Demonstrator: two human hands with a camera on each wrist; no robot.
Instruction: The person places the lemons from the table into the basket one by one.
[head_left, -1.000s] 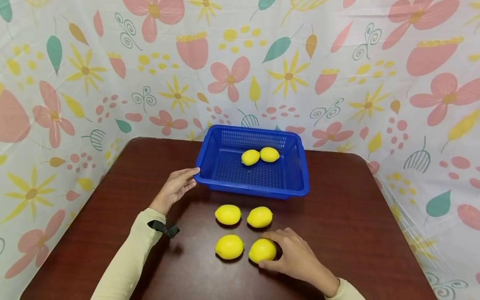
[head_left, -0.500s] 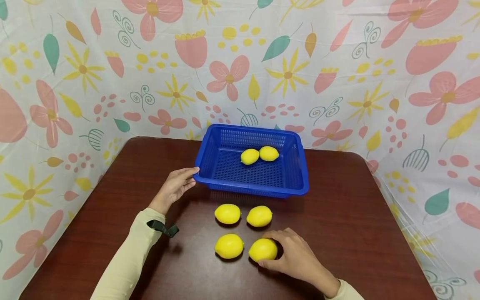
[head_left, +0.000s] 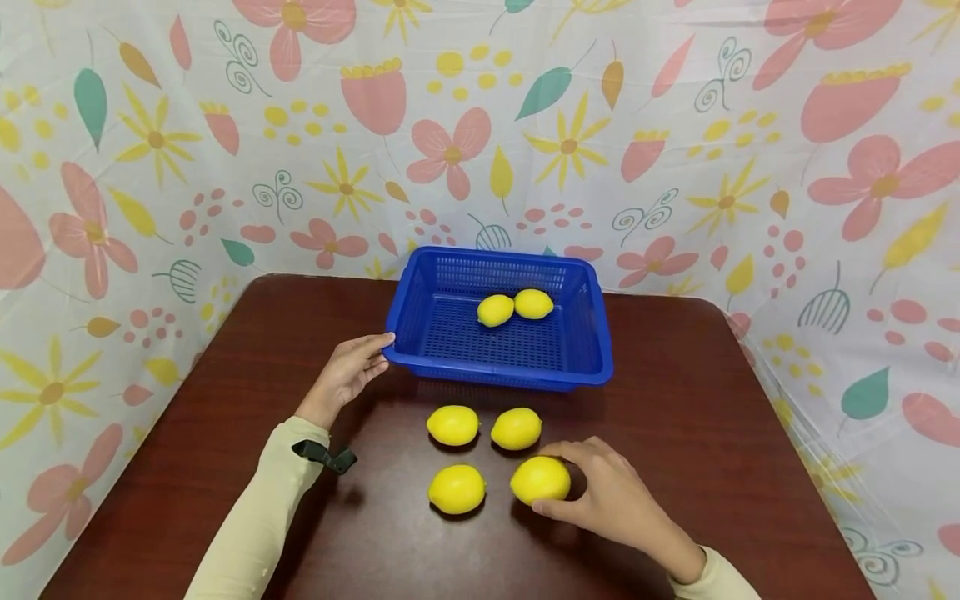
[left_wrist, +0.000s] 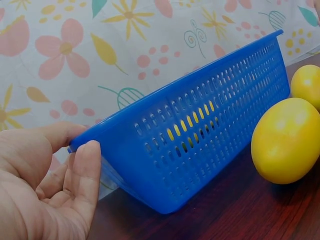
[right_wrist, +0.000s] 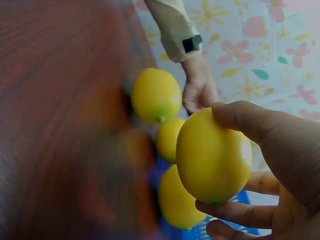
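My right hand (head_left: pixel 611 496) grips a lemon (head_left: pixel 541 481) between thumb and fingers; in the right wrist view this lemon (right_wrist: pixel 214 155) fills the space between thumb and fingertips. At the near left corner of a blue plastic basket (head_left: pixel 495 372), my left hand (head_left: pixel 348 375) pinches the rim, thumb above and fingers below, as the left wrist view shows on the basket's corner (left_wrist: pixel 130 150). Inside the basket two lemons (head_left: pixel 514 307) lie side by side. Three more lie on the table before it: a far left lemon (head_left: pixel 453 426), a far right lemon (head_left: pixel 516 429) and a near left lemon (head_left: pixel 457 489).
The dark brown wooden table (head_left: pixel 675 400) carries everything. Behind it and along both sides hangs a white curtain (head_left: pixel 465 75) with flower and leaf prints. A black strap (head_left: pixel 324 456) is round the left sleeve's cuff.
My right hand has raised its lemon from the table and shifted it slightly right and away from me. The left hand keeps its hold on the basket rim.
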